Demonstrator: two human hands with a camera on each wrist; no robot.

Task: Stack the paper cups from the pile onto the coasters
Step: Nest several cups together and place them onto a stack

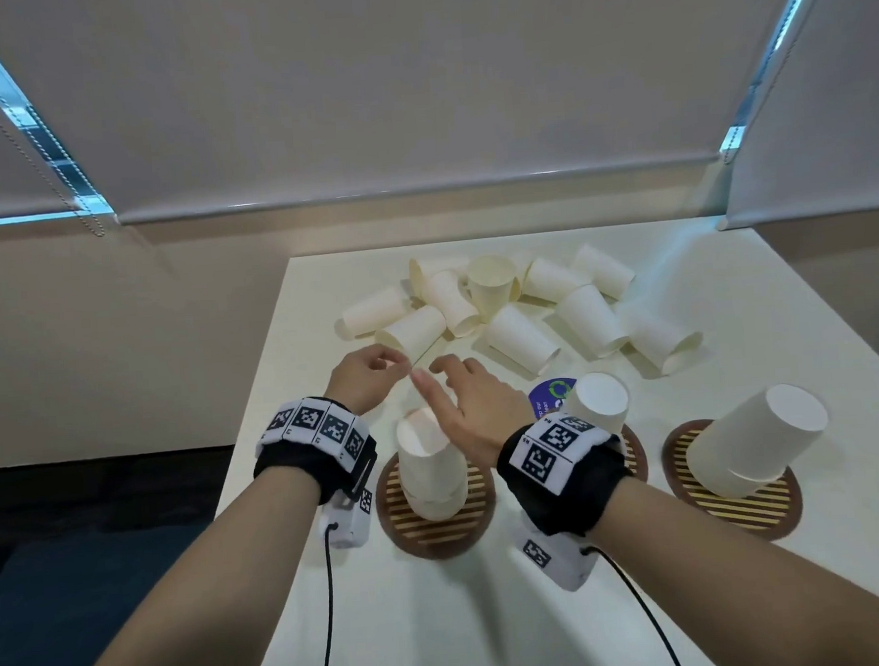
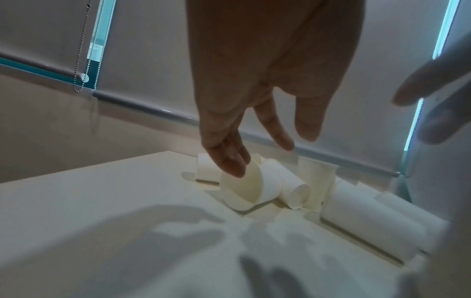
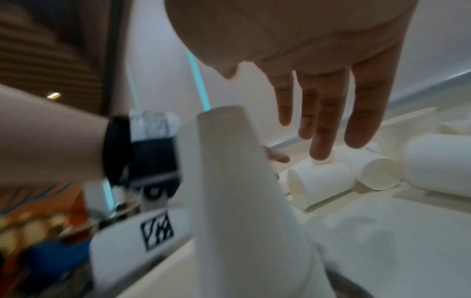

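A pile of white paper cups (image 1: 508, 313) lies on its sides at the back of the table. Three round striped coasters carry upturned cup stacks: the left coaster (image 1: 434, 531) with its stack (image 1: 427, 462), a middle stack (image 1: 598, 400), and the right coaster (image 1: 736, 500) with its stack (image 1: 757, 437). My left hand (image 1: 393, 361) hovers with relaxed fingers just in front of the nearest lying cup (image 1: 412, 334); its fingertips (image 2: 231, 167) are at that cup's rim (image 2: 242, 187), holding nothing. My right hand (image 1: 432, 379) reaches over the left stack (image 3: 242, 191), fingers (image 3: 323, 129) straight and empty.
A purple round label (image 1: 549, 398) lies on the table behind the middle stack, whose coaster is mostly hidden by my right wrist. The table's left edge (image 1: 262, 410) runs close to my left wrist. Window blinds hang behind the table.
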